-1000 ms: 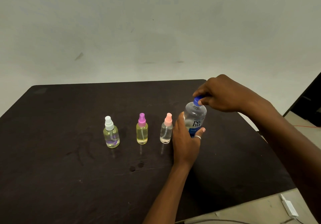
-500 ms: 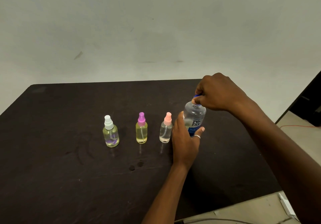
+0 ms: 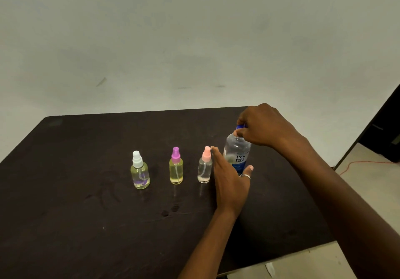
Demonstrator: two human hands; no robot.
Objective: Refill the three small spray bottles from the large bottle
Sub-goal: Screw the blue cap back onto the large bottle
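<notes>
Here, three spray bottles stand upright in a row on the dark bench [image 3: 86,213]: a white-top bottle [image 3: 140,173] on the left with yellowish liquid tinted purple at the bottom, a purple-top bottle [image 3: 176,170] in the middle with yellow liquid, and a pink-top bottle [image 3: 204,170] on the right with clear contents. One large bottle [image 3: 237,151] stands upright just right of the pink-top bottle. It is clear, with a blue label and one blue cap [image 3: 239,126].

Two hands are in view. The right hand [image 3: 266,125] comes in from the right and its fingers pinch the cap. The left hand [image 3: 229,183] lies against the large bottle's left side with its fingers released and straight, and its ringed thumb touches the label.

Half a second ago the left hand's fingers were curled behind the large bottle. Now they are straightened, the index tip just beside the pink top. The right hand stays on the cap, and none of the four bottles has moved.

A pale wall [image 3: 194,40] rises beyond the bench, and a red cable [image 3: 363,163] runs over the floor at right. The left hand hides the large bottle's base, and the right hand covers much of the cap, so I cannot tell whether it is loosened.
</notes>
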